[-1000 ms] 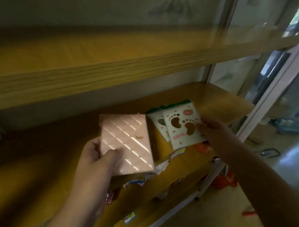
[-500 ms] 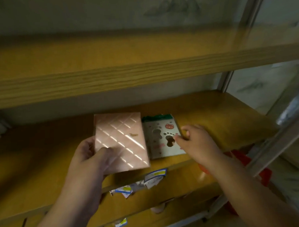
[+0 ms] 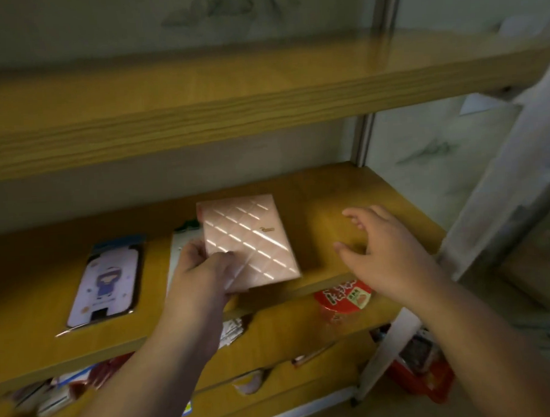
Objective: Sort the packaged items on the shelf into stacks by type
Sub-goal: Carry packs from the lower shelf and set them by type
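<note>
1 pink pkg (image 3: 250, 241) gripped in left hand (image 3: 204, 271), right hand (image 3: 386, 250) spread, holding nothing, 1 cartoon pkg (image 3: 105, 278) on shelf (image 3: 345, 192)

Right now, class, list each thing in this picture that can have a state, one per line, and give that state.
Left hand: grips the pink quilted package at its lower left corner.
Right hand: open, fingers spread, holding nothing.
Pink quilted package: held, tilted above the shelf.
White green-topped package: flat on the shelf, mostly hidden.
Cartoon-figure package: lying flat, untouched.
Shelf: bare at its right end.
</note>
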Tool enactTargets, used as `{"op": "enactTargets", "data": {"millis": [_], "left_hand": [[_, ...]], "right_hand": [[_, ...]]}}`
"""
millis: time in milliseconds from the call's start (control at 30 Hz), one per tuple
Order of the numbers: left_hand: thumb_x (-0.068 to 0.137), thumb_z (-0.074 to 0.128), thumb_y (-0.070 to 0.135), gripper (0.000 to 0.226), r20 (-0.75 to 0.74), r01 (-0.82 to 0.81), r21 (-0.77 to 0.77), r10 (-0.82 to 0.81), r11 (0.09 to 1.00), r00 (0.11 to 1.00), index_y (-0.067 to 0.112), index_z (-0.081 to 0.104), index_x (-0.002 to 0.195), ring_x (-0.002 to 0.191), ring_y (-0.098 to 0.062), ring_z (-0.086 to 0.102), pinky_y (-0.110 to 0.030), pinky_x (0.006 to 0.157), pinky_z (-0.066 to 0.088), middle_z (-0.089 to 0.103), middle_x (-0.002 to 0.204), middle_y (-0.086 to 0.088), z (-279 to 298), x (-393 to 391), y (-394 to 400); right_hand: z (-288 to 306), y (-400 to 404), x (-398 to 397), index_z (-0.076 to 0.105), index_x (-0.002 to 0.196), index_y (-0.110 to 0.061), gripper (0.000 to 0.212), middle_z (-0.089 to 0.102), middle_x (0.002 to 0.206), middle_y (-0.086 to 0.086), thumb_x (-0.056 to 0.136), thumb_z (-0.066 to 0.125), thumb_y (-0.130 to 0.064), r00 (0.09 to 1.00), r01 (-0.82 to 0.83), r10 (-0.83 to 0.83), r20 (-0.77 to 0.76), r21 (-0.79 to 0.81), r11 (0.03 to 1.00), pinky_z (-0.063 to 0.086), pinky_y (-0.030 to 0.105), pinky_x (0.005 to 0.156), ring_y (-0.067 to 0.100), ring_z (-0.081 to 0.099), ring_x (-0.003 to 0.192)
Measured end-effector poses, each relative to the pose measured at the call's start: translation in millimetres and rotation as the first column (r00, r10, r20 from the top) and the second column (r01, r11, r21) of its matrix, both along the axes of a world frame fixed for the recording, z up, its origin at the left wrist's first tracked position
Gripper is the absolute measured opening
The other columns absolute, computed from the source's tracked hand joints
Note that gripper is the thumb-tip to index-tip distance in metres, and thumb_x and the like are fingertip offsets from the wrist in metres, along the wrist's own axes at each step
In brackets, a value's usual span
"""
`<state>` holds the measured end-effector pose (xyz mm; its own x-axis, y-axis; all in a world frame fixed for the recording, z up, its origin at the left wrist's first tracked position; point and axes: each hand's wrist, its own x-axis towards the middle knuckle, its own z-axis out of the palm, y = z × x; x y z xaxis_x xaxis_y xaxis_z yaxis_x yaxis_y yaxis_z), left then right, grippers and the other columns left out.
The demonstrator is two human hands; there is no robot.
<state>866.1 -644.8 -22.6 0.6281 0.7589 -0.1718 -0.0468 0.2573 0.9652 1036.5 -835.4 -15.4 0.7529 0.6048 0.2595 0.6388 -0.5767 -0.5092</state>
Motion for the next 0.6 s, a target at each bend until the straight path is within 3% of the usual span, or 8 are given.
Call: {"op": "enactTargets", "data": {"millis": [133,233,333,467,500,600], "left_hand": [[0.089,0.061,0.006,0.036,-0.061,0.069,-0.033,-0.070,0.997,0.996,0.019,0.054,0.121,0.095,-0.023,0.067,-0.040,0.076,0.057,0.066,0.109,-0.006,-1,58,-34],[0.090,0.064,0.010,0.044,-0.117,0.080,-0.085,-0.090,0.993,0.989,0.028,0.044,0.126,0.103,-0.028,0.064,-0.046,0.091,0.055,0.062,0.108,-0.001,-3,95,-52],[0.089,0.065,0.021,0.060,-0.202,0.142,-0.004,-0.140,0.990,0.969,0.025,0.037,0.143,0.107,-0.028,0.062,-0.048,0.096,0.051,0.061,0.120,-0.002,-9,118,-66],[0.092,0.064,0.038,0.055,-0.284,0.202,0.194,-0.142,0.960,0.948,0.031,0.039,0.140,0.092,-0.006,0.058,-0.023,0.067,0.047,0.059,0.106,0.015,-10,124,-78],[0.090,0.065,0.044,0.055,-0.291,0.220,0.238,-0.147,0.946,0.946,0.034,0.040,0.138,0.093,-0.004,0.059,-0.022,0.067,0.047,0.059,0.106,0.017,-10,122,-78],[0.086,0.065,0.056,0.054,-0.394,0.275,0.388,-0.111,0.880,0.912,0.040,0.043,0.132,0.114,-0.019,0.058,-0.040,0.092,0.053,0.055,0.133,0.005,-7,114,-74]], "right_hand": [[0,-38,14,0.044,0.140,-0.034,0.061,0.049,0.132,-0.013,0.084,0.059,-0.052,0.999,0.019,-0.020,0.030,0.027,0.999,0.049,0.035,0.097,0.010,0.051,0.122],[0,-58,24,0.044,0.137,-0.038,0.055,0.051,0.129,-0.016,0.084,0.059,-0.049,0.997,0.058,-0.061,0.046,0.072,0.996,0.048,0.028,0.091,0.005,0.053,0.117],[0,-73,33,0.044,0.138,-0.036,0.056,0.051,0.130,-0.014,0.085,0.059,-0.048,0.996,0.068,-0.072,0.056,0.070,0.995,0.049,0.030,0.094,0.006,0.052,0.118],[-2,-81,38,0.045,0.140,-0.032,0.058,0.052,0.132,-0.012,0.086,0.059,-0.048,0.996,0.043,-0.045,0.072,0.028,0.999,0.040,0.024,0.094,0.007,0.050,0.120],[-3,-81,39,0.046,0.140,-0.031,0.058,0.052,0.132,-0.012,0.086,0.060,-0.047,0.997,0.032,-0.034,0.073,0.020,0.999,0.038,0.021,0.091,0.006,0.051,0.118],[-4,-77,40,0.047,0.140,-0.031,0.058,0.051,0.132,-0.013,0.087,0.061,-0.048,0.997,-0.001,0.001,0.075,0.008,1.000,0.039,0.017,0.083,0.004,0.054,0.109]]}}
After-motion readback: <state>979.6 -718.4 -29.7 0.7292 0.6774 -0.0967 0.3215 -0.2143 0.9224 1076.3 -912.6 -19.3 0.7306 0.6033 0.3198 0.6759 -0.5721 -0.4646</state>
